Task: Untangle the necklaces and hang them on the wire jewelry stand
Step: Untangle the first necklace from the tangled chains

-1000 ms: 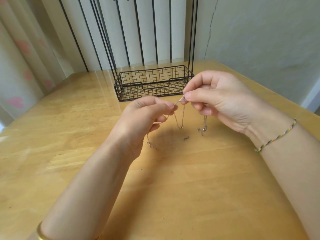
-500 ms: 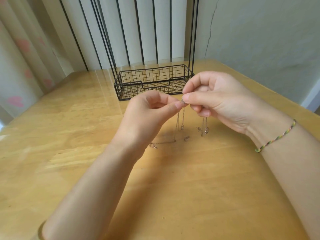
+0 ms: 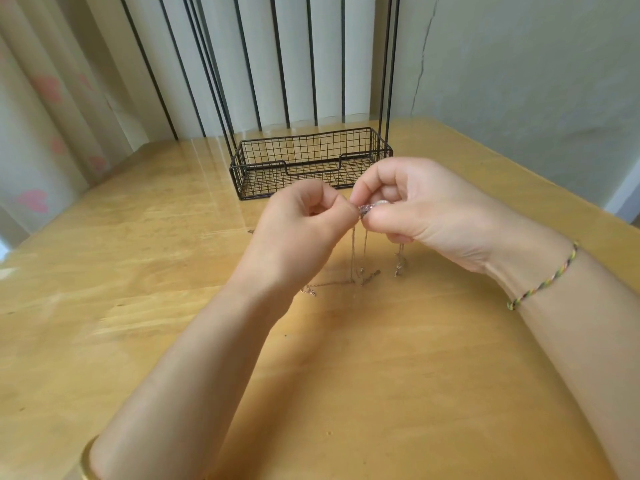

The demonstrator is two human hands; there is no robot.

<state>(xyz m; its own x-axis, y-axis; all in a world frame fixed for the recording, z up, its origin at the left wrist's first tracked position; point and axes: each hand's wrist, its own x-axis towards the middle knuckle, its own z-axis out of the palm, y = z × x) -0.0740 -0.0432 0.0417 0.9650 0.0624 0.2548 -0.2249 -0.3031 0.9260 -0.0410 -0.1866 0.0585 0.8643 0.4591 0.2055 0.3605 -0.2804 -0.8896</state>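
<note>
Draws left hand (image 3: 304,223) and right hand (image 3: 415,209) closer than a second ago, both pinching the necklace knot (image 3: 365,210) just near of the wire jewelry stand (image 3: 311,161), chain ends (image 3: 360,277) now trailing on the table (image 3: 138,271): untangling judged unfinished.

This looks like a room in a home. A honey-coloured wooden table (image 3: 121,271) stands in a corner before pale pleated curtains (image 3: 298,64), and a sheer curtain printed with pink hearts (image 3: 38,150) hangs at the left. The plain painted wall (image 3: 536,98) carries a long crack (image 3: 420,64) (thin, running upward). A black wire jewelry stand (image 3: 256,183) sits on the table.
</note>
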